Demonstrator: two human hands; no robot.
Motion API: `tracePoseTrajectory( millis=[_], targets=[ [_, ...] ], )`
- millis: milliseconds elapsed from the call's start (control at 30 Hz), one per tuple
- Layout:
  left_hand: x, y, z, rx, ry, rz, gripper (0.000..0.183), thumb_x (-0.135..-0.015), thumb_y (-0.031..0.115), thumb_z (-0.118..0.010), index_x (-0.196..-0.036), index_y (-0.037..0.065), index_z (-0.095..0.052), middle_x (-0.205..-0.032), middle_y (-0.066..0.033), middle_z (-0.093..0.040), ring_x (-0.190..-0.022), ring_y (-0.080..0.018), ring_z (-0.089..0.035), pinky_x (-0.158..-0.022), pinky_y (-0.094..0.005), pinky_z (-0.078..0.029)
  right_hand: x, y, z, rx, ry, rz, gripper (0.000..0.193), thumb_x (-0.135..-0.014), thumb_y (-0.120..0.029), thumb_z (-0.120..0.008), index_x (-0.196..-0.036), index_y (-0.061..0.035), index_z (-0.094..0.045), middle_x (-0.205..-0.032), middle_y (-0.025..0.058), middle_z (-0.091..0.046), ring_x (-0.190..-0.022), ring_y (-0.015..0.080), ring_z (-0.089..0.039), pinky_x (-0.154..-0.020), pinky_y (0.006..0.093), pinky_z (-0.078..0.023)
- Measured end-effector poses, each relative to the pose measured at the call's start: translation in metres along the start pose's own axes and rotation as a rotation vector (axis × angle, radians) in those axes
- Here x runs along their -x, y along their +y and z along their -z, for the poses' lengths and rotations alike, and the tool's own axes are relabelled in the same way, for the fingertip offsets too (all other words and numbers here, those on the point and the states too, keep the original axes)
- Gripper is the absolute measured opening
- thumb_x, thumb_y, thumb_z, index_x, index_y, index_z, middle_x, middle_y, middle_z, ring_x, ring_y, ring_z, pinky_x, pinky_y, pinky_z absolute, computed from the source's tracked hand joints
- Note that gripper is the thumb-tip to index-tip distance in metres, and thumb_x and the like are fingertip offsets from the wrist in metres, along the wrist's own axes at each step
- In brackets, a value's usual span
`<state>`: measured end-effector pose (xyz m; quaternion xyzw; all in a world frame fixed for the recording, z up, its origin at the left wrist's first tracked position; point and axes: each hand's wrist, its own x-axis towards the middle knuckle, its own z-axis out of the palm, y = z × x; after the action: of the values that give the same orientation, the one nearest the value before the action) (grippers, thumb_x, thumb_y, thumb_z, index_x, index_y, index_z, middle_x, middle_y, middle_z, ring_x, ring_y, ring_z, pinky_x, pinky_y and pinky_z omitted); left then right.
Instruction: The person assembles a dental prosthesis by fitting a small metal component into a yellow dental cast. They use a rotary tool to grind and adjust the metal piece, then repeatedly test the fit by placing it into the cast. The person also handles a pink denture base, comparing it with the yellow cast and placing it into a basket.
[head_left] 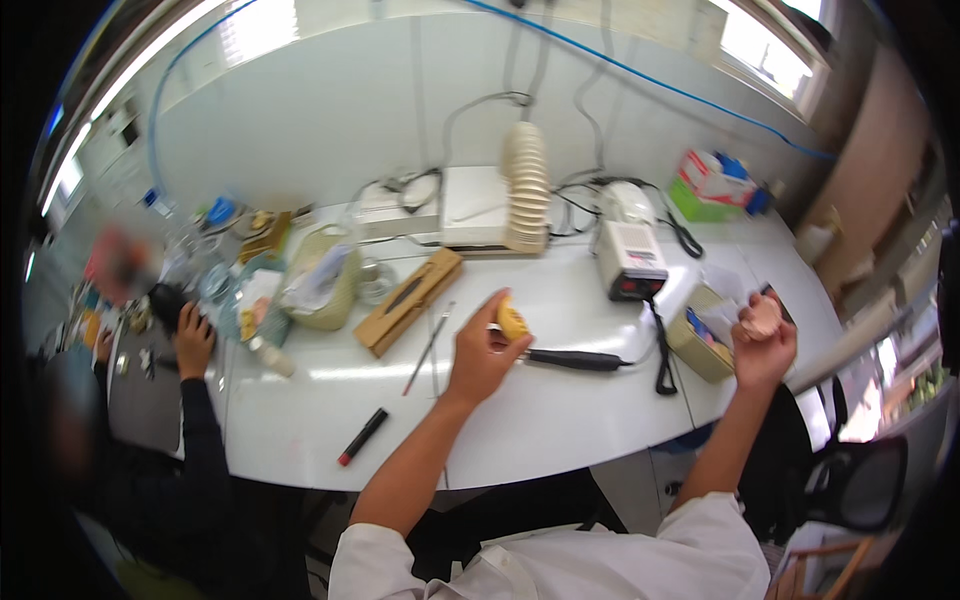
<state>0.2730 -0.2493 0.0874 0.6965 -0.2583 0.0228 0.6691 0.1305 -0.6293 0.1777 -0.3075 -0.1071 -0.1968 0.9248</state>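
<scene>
Above the middle of the table, my left hand (478, 358) is closed around a small yellow rounded piece (512, 318), whose kind I cannot make out. My right hand (768, 352) is raised at the right, its fingers curled around a pinkish-tan lump (762, 316) that could be a pad or a moulded piece. Just right of my left hand lies a black pen-like handpiece (575, 359) with a cable. A thin brush-like stick (429, 350) lies to its left. Nearer the front edge rests a black marker with a red end (362, 437).
A wooden block (408, 302) and a woven basket (322, 285) stand left. Behind are a white box with a ribbed hose (525, 190) and a control unit (632, 260). A bin (703, 340) sits below my right hand. At far left, a co-worker's hand (194, 340) touches something black.
</scene>
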Motion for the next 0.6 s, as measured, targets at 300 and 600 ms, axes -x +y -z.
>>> tracePoseTrajectory(
  millis=[300, 600],
  targets=[
    [0.008, 0.022, -0.028, -0.049, -0.059, 0.042, 0.066, -0.082, 0.01, -0.078, -0.139, -0.001, -0.048, -0.105, -0.0125, -0.06, -0.085, -0.017, -0.069, -0.076, -0.026, -0.06, 0.031, -0.065, -0.029, 2.31, 0.028, -0.451, 0.031, -0.088, -0.035, -0.061, -0.094, -0.009, -0.076, -0.084, 0.0084, -0.071, -0.079, 0.0239, -0.069, -0.073, 0.0309, -0.053],
    [0.005, 0.02, -0.02, -0.052, -0.035, -0.001, 0.067, -0.081, 0.007, -0.079, -0.14, -0.001, -0.048, -0.107, -0.0126, -0.059, -0.086, -0.0171, -0.07, -0.075, -0.0265, -0.061, -0.001, -0.032, 0.02, 2.85, -0.148, -0.842, 0.033, -0.079, -0.038, -0.067, -0.092, -0.0098, -0.076, -0.092, 0.0093, -0.074, -0.088, 0.0257, -0.073, -0.075, 0.0392, -0.057]
  ],
)
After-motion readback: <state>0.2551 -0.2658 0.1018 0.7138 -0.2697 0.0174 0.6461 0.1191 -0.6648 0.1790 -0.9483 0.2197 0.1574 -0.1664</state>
